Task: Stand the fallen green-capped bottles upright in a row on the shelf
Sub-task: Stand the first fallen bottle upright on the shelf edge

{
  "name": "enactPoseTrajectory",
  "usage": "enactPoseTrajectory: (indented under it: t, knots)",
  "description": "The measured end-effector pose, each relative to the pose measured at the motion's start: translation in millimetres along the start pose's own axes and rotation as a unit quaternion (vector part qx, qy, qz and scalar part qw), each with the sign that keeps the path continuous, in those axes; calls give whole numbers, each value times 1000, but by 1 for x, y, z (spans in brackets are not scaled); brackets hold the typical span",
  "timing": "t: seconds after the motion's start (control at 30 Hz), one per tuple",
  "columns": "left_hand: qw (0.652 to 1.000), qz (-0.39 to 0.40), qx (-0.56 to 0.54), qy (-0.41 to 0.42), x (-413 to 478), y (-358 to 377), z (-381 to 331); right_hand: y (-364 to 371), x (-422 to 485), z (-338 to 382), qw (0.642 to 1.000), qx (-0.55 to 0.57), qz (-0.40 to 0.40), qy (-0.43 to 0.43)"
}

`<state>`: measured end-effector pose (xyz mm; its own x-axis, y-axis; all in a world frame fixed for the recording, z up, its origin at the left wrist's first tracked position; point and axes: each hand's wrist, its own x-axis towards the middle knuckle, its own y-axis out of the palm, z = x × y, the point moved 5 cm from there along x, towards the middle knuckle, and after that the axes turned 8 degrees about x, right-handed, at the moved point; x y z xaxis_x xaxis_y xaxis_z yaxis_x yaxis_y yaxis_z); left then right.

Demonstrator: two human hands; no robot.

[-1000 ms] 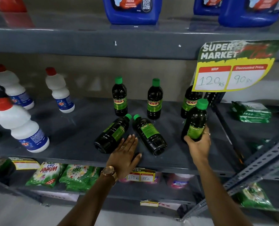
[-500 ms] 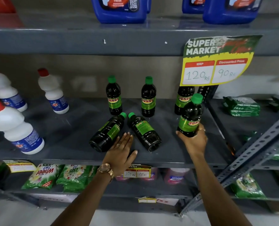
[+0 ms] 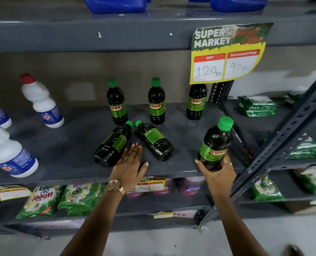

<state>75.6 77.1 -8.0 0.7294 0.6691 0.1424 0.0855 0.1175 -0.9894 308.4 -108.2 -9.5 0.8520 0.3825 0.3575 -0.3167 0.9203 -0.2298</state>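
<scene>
**Setting the held bottle down square in the row**

The grey shelf point(image 3: 64, 145) carries three green-capped bottles upright along the back: the left one point(image 3: 117, 106), the middle one point(image 3: 156, 104), and the right one point(image 3: 196, 103), its cap hidden behind the hanging price sign point(image 3: 227, 52). To do this step well, the held bottle point(image 3: 216, 143) should probably go down base-flat in line with those three, with a gap left so it knocks nothing over.

The right hand point(image 3: 218, 174) wraps the held bottle's lower body, fingers closed around it, tilted slightly, near the shelf's front right. The left hand point(image 3: 129, 167) lies flat and spread on the shelf, gripping nothing, between two fallen bottles point(image 3: 112, 145) point(image 3: 154, 142) whose caps nearly meet.

Each bottle is dark, with a green "SUNNY" label and a bright green cap.
</scene>
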Motion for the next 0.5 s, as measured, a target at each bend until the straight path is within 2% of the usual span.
enactPoseTrajectory:
  t: [0.37, 0.5]
  knots:
    - [999, 1, -36, 4, -2, -7, 1, -2, -11, 4, 1000, -19, 0, 25]
    - [991, 38, -126, 27, -12, -16, 1, -2, -16, 8, 997, 14, 6, 72]
